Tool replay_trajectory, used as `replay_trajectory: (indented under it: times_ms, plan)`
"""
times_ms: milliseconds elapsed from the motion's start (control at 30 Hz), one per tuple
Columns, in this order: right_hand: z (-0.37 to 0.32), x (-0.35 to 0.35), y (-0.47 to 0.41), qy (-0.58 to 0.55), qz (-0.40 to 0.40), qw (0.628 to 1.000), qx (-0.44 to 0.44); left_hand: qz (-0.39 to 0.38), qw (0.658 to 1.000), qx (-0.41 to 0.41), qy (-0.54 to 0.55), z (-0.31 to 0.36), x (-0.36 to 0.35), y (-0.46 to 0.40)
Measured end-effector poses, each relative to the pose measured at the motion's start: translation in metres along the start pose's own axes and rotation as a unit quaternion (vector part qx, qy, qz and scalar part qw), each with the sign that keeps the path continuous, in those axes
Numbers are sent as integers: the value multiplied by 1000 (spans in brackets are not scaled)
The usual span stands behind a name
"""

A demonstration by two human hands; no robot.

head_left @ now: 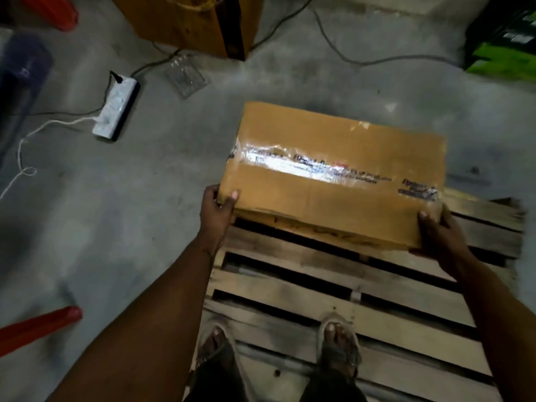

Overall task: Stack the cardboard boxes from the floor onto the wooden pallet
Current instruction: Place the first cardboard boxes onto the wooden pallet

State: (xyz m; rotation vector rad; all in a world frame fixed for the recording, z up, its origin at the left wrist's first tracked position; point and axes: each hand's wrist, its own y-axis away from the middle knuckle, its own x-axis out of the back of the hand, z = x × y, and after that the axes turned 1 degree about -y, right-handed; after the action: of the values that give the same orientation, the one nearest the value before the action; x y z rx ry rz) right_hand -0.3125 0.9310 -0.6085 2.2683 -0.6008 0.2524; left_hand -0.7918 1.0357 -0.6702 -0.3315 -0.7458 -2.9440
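Standing on the wooden pallet (333,288) in sandals, the person holds a taped cardboard box (333,175) over its far end, left hand (216,211) gripping the near left corner with the thumb on top, right hand (441,233) curled round the near right corner. Whether the box already rests on the slats I cannot tell. I'd set it down level, square to the boards, edges inside the pallet's far side, then slide the fingers out sideways so nothing gets pinched underneath.
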Motion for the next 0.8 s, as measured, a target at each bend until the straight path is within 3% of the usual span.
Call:
replay_trajectory:
  times_ms: [200,800]
  plan:
    - [10,-10,-13,-4,3,1000,29,-17,999,-31,-14,-9,3,-28]
    - [8,-8,-17,-23,5,999,-30,-44,983,-5,-176,38,3,-28]
